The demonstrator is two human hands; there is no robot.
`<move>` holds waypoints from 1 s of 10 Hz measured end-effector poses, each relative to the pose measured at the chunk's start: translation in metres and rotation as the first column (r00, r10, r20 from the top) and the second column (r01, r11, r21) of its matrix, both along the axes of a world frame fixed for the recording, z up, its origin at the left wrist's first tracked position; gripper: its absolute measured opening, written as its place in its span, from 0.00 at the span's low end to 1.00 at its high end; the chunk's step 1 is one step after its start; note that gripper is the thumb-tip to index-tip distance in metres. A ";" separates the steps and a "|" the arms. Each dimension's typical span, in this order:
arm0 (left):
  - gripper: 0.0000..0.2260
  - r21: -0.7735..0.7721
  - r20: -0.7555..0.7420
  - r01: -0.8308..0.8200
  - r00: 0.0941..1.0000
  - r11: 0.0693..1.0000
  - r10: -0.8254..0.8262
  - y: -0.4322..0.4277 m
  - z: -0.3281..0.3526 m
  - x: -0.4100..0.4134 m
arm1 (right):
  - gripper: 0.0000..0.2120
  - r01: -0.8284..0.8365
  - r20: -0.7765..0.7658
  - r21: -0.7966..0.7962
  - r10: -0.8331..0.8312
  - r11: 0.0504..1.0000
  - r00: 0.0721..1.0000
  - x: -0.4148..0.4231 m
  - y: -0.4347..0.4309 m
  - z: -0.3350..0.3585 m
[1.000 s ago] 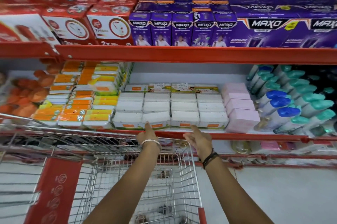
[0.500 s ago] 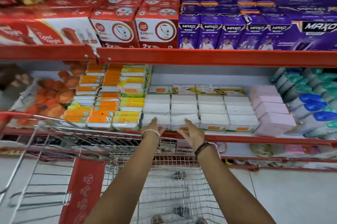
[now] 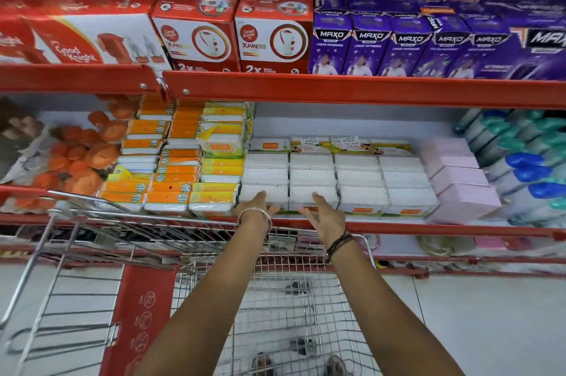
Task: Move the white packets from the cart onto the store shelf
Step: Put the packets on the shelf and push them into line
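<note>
Head cam: both hands, left [image 3: 256, 203] and right [image 3: 325, 214], open and empty against the front packets [image 3: 312, 193], so I'd nudge them squarely back, flush.

packets [image 3: 333, 179] on shelf [image 3: 398, 227], mid | boxes [image 3: 459, 179] right of packets | cart [image 3: 275, 299] before shelf, below hands

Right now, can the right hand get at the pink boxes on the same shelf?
Probably yes. The right hand is open at the shelf's front edge, the pink boxes stand to its right beyond the white packets, and nothing blocks their front.
</note>
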State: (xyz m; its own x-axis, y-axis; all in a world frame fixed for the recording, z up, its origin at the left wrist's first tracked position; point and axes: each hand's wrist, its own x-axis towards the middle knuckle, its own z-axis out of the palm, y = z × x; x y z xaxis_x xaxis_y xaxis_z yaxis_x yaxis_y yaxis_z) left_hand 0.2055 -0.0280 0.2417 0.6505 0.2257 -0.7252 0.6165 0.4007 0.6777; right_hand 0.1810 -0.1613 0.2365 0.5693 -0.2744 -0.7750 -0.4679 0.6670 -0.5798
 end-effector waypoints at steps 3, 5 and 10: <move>0.28 -0.054 -0.119 -0.186 0.977 0.981 0.179 -0.007 0.013 -0.004 | 0.20 -0.219 -0.050 -0.392 0.217 0.894 0.975 -0.015 -0.005 0.011; 0.15 0.760 0.420 -0.053 0.801 0.648 -0.426 -0.008 0.032 0.004 | 0.15 -0.089 -0.021 -0.989 0.472 0.122 0.881 -0.001 -0.023 0.020; 0.24 0.943 -0.333 0.172 0.464 -0.285 -0.821 0.008 -0.028 0.049 | 0.31 -0.151 -0.499 -0.853 0.699 -0.499 0.511 0.056 -0.021 -0.030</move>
State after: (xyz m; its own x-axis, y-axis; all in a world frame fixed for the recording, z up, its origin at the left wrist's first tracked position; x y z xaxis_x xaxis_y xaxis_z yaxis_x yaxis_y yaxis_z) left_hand 0.2546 -0.0196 0.2140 0.9709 -0.2394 -0.0102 -0.2338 -0.9557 0.1789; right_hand 0.2369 -0.1821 0.2069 0.9881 0.1387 0.0660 0.1509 -0.9568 -0.2486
